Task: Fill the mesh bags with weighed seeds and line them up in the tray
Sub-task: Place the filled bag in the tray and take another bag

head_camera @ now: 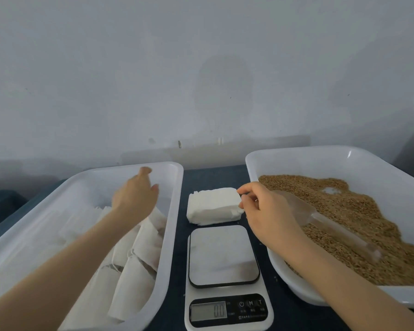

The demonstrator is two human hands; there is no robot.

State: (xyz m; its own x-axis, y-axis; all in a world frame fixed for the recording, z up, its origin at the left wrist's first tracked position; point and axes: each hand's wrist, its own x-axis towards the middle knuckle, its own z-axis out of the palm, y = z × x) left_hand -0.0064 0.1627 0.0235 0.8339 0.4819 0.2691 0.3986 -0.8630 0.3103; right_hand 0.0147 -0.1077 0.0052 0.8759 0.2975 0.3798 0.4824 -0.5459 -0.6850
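A white tray (175, 211) on the left holds several filled white mesh bags (134, 278) lined up along its right side. My left hand (135, 194) hovers over that tray with relaxed fingers, holding nothing. A stack of empty white mesh bags (213, 205) lies on the dark table behind the scale. My right hand (265, 206) reaches to the stack's right end, thumb and fingers curled at its edge. A white tray (296, 156) on the right holds brown seeds (368, 223) and a clear plastic scoop (325, 223).
A white digital kitchen scale (222, 254) stands between the trays with a bare platform; its display reads 0.0. The dark table (208, 175) ends at a pale wall behind. The trays sit close on both sides of the scale.
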